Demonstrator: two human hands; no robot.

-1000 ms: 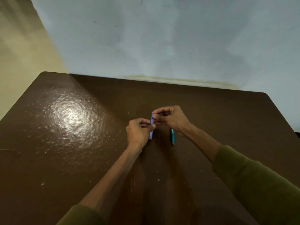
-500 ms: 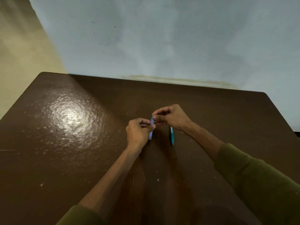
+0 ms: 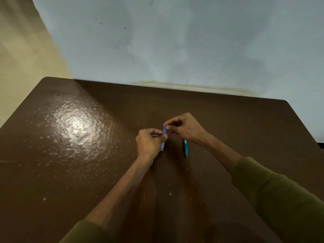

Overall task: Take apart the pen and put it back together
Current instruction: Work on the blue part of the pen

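Observation:
A pale blue pen barrel (image 3: 163,145) stands roughly upright above the brown table (image 3: 87,172), near its middle. My left hand (image 3: 149,142) is closed around the barrel's middle. My right hand (image 3: 184,127) pinches the barrel's top end between thumb and fingertips. What sits at that top end is hidden by the fingers. A teal pen part (image 3: 185,147) lies flat on the table just right of the barrel, partly under my right wrist.
A bright glare patch marks the table's left half. A pale grey-blue wall (image 3: 175,41) rises directly behind the far table edge. The table's right corner drops off at the far right.
My right hand has shifted slightly up and right at the barrel's top. The left hand and the teal part have stayed put.

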